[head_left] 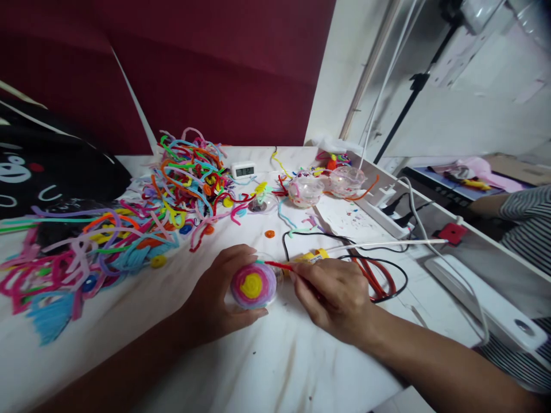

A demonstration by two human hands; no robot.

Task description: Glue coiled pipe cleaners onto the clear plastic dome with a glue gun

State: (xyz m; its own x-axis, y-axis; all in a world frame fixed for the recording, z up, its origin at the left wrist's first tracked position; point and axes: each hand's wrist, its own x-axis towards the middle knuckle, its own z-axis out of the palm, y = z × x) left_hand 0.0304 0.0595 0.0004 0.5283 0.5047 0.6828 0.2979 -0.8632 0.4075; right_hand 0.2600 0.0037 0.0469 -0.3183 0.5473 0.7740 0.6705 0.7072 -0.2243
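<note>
My left hand [215, 289] curls its thumb and fingers round the sides of a small clear round container. Its face carries a pipe-cleaner coil [253, 285], yellow in the centre with pink, purple and pale blue rings. My right hand [336, 292] pinches a slim red pointed tool [279, 265], whose exact kind I cannot make out. The tool's tip reaches the container's upper rim, beside a bit of pale teal. Just behind my right fingers lies a yellow object [316, 255], partly covered by them.
A tangled heap of pipe cleaners [189, 172] spreads across the left. Clear decorated bowls [305, 190] stand behind, near a small digital clock [243, 170]. Cables [379, 278] and a power strip [387, 215] lie at right. Beyond the partition shows another person's striped sleeve [527, 223].
</note>
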